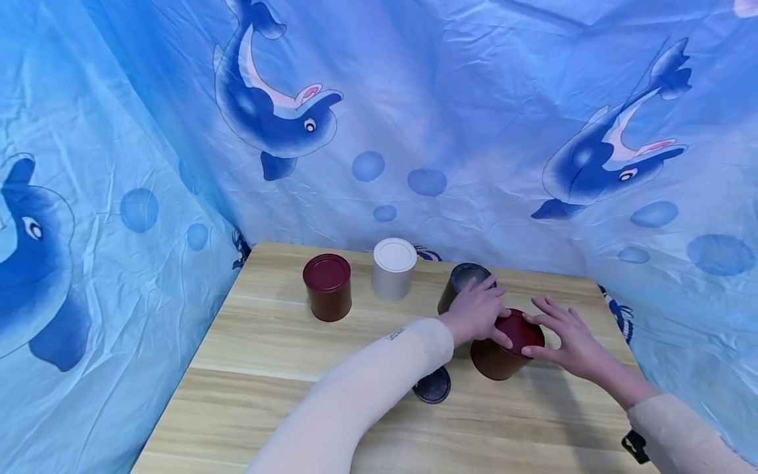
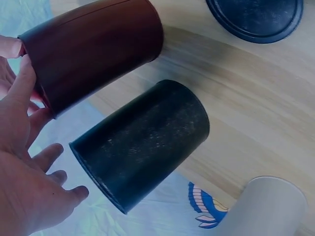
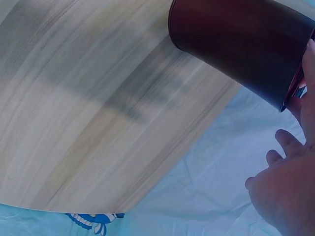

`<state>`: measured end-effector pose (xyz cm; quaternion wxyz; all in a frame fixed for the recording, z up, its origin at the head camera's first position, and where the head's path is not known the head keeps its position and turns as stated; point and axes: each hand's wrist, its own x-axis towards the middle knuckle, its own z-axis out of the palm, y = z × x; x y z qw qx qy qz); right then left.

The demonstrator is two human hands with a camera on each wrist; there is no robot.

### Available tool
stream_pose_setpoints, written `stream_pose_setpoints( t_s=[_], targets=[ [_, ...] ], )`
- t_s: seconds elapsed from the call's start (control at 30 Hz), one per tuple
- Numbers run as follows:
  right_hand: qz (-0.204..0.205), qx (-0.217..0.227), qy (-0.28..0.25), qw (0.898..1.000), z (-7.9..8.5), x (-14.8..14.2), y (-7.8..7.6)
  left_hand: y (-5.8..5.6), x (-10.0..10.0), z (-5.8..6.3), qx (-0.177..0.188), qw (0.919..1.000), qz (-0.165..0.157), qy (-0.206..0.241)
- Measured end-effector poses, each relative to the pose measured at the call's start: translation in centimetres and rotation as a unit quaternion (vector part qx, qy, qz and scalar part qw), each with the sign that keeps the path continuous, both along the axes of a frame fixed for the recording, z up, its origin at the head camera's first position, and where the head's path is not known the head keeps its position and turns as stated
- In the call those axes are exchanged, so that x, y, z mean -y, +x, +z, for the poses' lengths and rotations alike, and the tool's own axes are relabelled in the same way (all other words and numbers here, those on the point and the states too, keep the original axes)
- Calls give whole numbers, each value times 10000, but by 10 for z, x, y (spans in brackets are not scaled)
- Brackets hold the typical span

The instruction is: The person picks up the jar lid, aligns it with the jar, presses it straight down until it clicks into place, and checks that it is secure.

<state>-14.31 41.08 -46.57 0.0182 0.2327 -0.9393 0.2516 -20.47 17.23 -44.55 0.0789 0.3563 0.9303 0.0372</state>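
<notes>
A dark red canister (image 1: 496, 363) stands upright at the right side of the table, with a red lid (image 1: 524, 331) at its top. On the lid's left edge rest the thumb and a finger of my left hand (image 1: 476, 311), its other fingers stretched out over a black canister (image 2: 142, 145). My right hand (image 1: 567, 341) touches the lid's right edge with thumb and index finger, the remaining fingers spread in the air. The black canister's top looks uncovered. A round black lid (image 1: 433, 386) lies on the table, partly hidden by my left sleeve.
Another red canister (image 1: 330, 301), lidded, stands toward the table's back left. Beside it is a white canister (image 1: 392, 282) with a white lid. Blue dolphin-print cloth (image 1: 414, 118) hangs behind the wooden table (image 1: 266, 355) and along its sides.
</notes>
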Motion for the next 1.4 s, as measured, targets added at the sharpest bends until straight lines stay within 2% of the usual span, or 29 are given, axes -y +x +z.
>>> stream_pose_setpoints(
  t_s=[0.23, 0.37, 0.53, 0.7, 0.97, 1.2, 1.4],
  targets=[
    [-124, 120, -30, 9998, -1, 1, 2, -1, 5, -6, 31, 9999, -34, 165],
    [-155, 128, 9, 9998, -2, 1, 5, 0, 7, -9, -124, 9998, -140, 46],
    [-99, -67, 166, 9998, -1, 2, 8, 0, 11, -11, -300, 9990, -320, -39],
    [-54, -371, 200, 9991, 9, 3, 8, 2, 24, -1, -437, 9970, -637, 13],
    [156, -573, 327, 9977, 26, 12, 16, 5, 55, 11, -699, 9918, -1061, 158],
    [319, -676, 471, 9961, 36, 30, 18, 3, 81, 17, -721, 9903, -1169, 207],
    [524, -939, 482, 9930, 45, 46, 23, 4, 107, 21, -675, 9900, -1183, 372]
  ],
)
